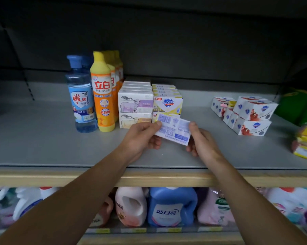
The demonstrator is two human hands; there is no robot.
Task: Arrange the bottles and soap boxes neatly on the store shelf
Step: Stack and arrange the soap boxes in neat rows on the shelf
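Left hand (pixel 140 134) and right hand (pixel 201 140) pinching one soap box (pixel 174 129), two blue bottles (pixel 81 96), three yellow bottles (pixel 102 92), grey shelf (pixel 43 138), dark back panel (pixel 184 41)

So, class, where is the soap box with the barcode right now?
Head view, centre: the soap box is held by both hands, left hand and right hand, before the Safeguard stack.

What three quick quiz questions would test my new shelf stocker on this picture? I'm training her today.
1. True or false: both hands hold one soap box.
2. Which bottle stands leftmost: A) the orange bottle, B) the blue bottle?
3. What do we see on the held box's upturned face?

Key: 1 true: left hand and right hand grip its ends. 2 B. 3 A barcode.
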